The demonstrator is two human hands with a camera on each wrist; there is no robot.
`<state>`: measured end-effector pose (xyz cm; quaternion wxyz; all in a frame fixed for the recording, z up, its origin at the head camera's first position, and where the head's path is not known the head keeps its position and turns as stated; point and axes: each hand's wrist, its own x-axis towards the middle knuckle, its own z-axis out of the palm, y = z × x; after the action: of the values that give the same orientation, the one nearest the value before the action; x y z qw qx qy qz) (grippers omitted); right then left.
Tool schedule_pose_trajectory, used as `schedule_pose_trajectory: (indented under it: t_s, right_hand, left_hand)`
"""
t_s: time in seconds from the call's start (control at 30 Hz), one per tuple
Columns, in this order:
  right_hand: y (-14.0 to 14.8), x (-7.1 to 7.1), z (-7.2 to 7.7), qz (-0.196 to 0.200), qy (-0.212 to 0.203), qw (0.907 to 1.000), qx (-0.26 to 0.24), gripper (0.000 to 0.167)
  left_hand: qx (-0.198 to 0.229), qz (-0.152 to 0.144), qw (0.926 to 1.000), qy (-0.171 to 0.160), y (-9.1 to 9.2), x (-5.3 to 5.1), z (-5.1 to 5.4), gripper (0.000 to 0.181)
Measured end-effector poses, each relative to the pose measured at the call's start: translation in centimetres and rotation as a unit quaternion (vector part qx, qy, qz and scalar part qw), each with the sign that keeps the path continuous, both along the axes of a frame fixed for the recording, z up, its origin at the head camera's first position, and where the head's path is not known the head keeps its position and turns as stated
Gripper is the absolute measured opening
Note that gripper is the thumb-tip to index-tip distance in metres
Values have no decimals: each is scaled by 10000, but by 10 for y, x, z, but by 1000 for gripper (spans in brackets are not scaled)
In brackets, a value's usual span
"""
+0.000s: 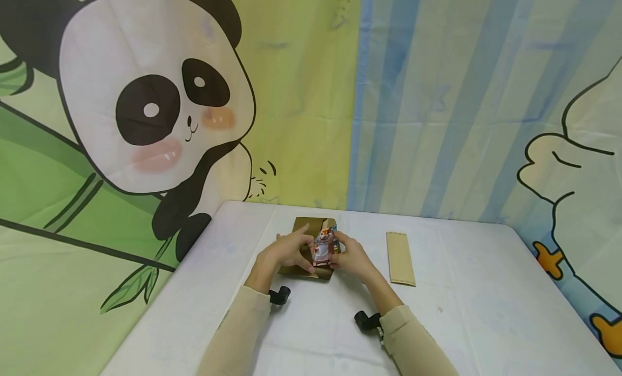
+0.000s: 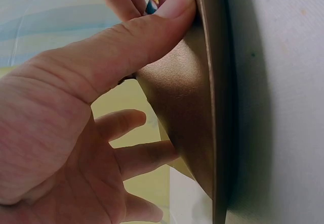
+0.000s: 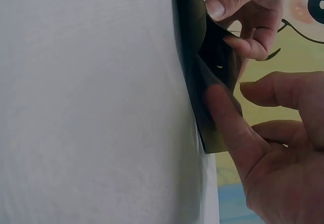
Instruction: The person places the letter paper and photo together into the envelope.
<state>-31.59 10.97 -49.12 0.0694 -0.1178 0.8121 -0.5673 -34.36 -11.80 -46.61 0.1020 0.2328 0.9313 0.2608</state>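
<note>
A small picture piece with a cartoon animal in a pale robe (image 1: 323, 247) stands over a brown card sheet (image 1: 296, 270) on the table. My left hand (image 1: 289, 249) holds the picture's left side between thumb and index finger. The left wrist view shows the thumb (image 2: 172, 11) pressing on its edge, with the other fingers spread beside the brown sheet (image 2: 187, 97). My right hand (image 1: 355, 257) pinches the picture's right side. From the right wrist, its back looks dark (image 3: 220, 57) and slightly bent; the exact hold there is partly hidden.
A tan cardboard strip (image 1: 400, 259) lies to the right of the hands on the white table (image 1: 466, 289). Behind the table hangs a printed cloth with a panda (image 1: 160, 84). Black wrist mounts (image 1: 367, 321) sit on both forearms.
</note>
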Motion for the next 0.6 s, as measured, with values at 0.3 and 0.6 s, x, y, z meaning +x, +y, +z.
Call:
schedule_pose_trajectory:
  t_s: [0.3,0.6]
  right_hand:
    - [-7,0,-1,28,-325,9990,-297,82]
    - [-11,-1,-5,171,-360,9984,-393,80]
  left_hand:
    - [38,-41,10000,50,0,1,0,40]
    - [14,-49,10000,52,-2,0,-2,40]
